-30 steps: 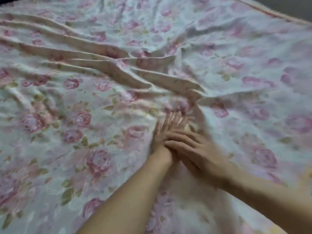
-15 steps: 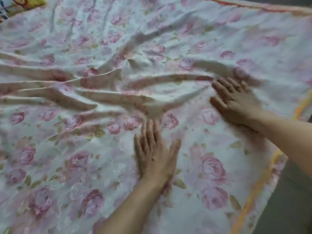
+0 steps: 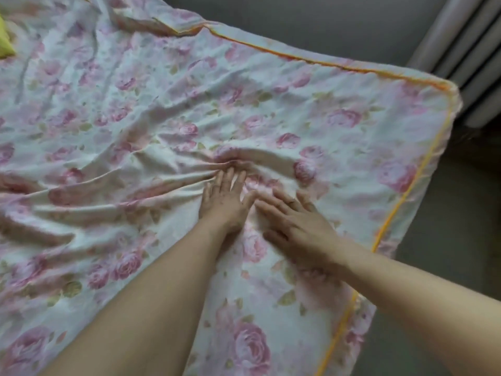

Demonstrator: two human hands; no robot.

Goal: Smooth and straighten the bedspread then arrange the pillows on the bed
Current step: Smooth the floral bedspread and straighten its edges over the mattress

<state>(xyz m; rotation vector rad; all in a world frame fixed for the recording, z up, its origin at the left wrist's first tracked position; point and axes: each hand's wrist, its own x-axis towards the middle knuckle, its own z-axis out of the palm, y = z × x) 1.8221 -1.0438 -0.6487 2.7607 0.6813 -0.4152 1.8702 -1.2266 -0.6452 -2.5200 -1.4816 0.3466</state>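
Head view, single frame. I log only what I can confirm from here.

Bedspread [image 3: 352, 137]: white cloth printed with pink roses and green leaves, spread flat and filling most of the frame. One corner sits at the upper right. An orange piping [image 3: 404, 198] runs along the top edge and down the right edge. Beyond both edges there is grey floor [image 3: 325, 20].

Left hand [image 3: 223, 202]: centre of frame, palm down on the bedspread. The fingers [image 3: 230, 177] are straight and held close together, pointing toward the top of the frame. They press on the cloth and grip nothing. The cloth is bunched into a small knot just past the fingertips. From there long folds fan out toward the left edge of the frame.

Right hand [image 3: 298, 226]: just to the right of the left hand and slightly lower in the frame. It also lies palm down, with fingers straight, slightly spread and angled toward the upper left. It holds nothing. Its fingertips are close to the left thumb; I cannot tell whether they touch.

The cloth to the right of the hands lies noticeably flatter than the cloth to their left.

Other items: a yellow-green patch [image 3: 4, 39] at the upper left edge, too cropped to identify. A grey ribbed object [image 3: 466, 47] stands at the upper right, past the corner of the bedspread.
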